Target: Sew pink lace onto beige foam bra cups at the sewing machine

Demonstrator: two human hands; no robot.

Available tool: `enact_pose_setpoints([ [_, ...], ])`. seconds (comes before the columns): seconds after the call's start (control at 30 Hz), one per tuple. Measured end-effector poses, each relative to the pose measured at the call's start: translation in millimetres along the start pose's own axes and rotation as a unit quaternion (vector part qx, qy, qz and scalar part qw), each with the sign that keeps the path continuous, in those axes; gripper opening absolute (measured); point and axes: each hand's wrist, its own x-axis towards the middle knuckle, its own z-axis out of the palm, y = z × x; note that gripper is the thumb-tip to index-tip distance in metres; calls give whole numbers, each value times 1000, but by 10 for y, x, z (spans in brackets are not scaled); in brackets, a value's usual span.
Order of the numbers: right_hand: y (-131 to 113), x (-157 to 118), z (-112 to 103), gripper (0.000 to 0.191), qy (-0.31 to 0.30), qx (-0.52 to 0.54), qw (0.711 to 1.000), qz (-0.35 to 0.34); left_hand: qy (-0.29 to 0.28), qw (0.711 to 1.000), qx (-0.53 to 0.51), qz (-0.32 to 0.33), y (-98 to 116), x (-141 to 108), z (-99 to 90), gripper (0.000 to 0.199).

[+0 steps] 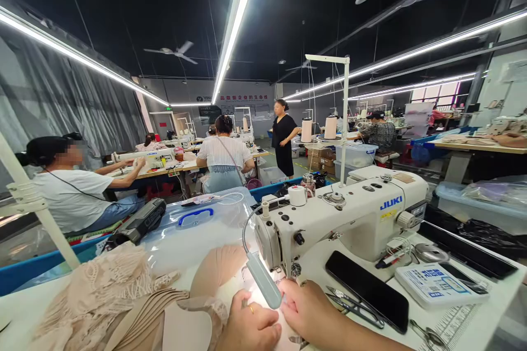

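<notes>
Beige fabric point(218, 274) lies under the needle area of a white sewing machine point(349, 219). My left hand point(249, 323), with a ring on one finger, has its fingers curled on the fabric in front of the needle. Just to its right, my right hand point(302, 307) pinches the fabric close to the presser foot. A lit grey lamp point(263, 279) on a bent neck hangs over both hands and hides part of the fabric and the fingertips. Stacked beige pieces point(144, 315) and a lacy beige heap point(99, 290) lie left of my left hand.
Right of the machine head are a black phone point(366, 290), scissors point(356, 307), a white box point(440, 285) and small metal snips point(428, 334). A clear plastic bin point(197, 230) stands behind the fabric. Thread cones point(330, 127) stand behind the machine. Several people are further back.
</notes>
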Motion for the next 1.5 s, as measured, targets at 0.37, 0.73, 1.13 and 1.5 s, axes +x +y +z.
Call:
enact_pose_setpoints([
  [0.37,18,-19,-7,14,1,35,999,-7,-34,999,-28,5,2,-23,-102,20],
  [0.73,60,-16,-35,13,-18,27,999,-7,-136,983,-122,-33,156,334,-708,24],
  [1.13,292,-106,-85,14,-2,-54,984,-171,-224,960,-156,-56,181,454,-821,39],
  [1.5,218,-80,6,13,-5,-94,988,-126,-226,956,-172,-76,197,449,-817,31],
])
